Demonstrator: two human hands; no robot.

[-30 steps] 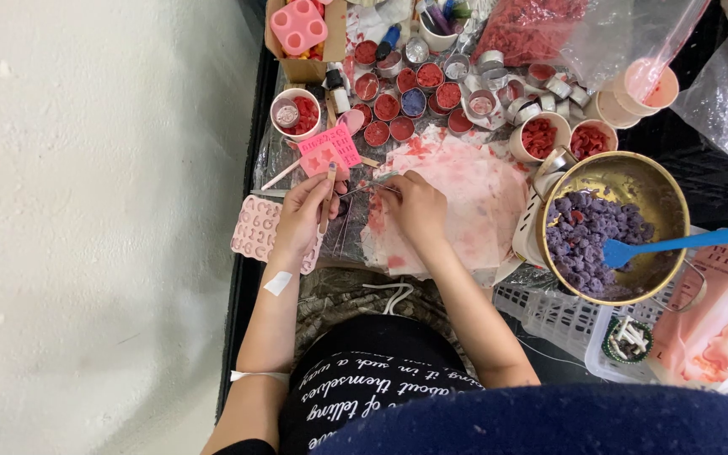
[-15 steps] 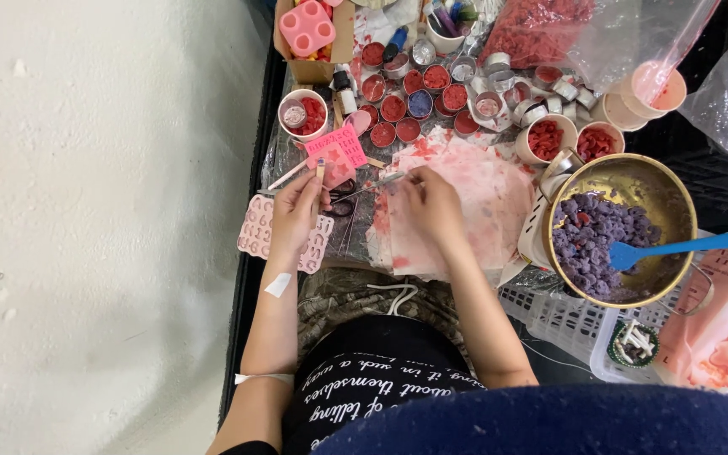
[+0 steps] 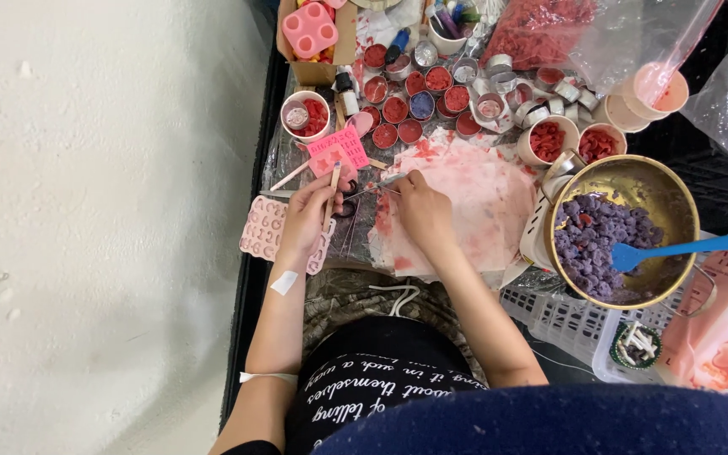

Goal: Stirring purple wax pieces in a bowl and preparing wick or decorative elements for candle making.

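Note:
My left hand (image 3: 303, 217) grips a thin wooden stick (image 3: 331, 187) that points away from me, and it rests over a pink silicone mould (image 3: 259, 229) with small shaped cavities. To its right, my right hand (image 3: 425, 212) pinches a thin metal tool (image 3: 383, 183) whose tip points left towards the stick. Both hands meet at the left edge of a sheet of paper (image 3: 490, 198) stained red and pink. A pink paper note (image 3: 340, 147) lies just beyond the stick.
Several small tins of red wax (image 3: 414, 103) and white cups of red pieces (image 3: 305, 114) crowd the far side. On the right stands a metal bowl (image 3: 676, 190) of purple chunks with a blue spatula (image 3: 693, 246). A white basket (image 3: 562, 320) lies below the bowl.
My hands have drawn closer together, and the left now holds the wooden stick up near the pink note. The right hand has slid slightly right and brought the metal tool towards the stick.

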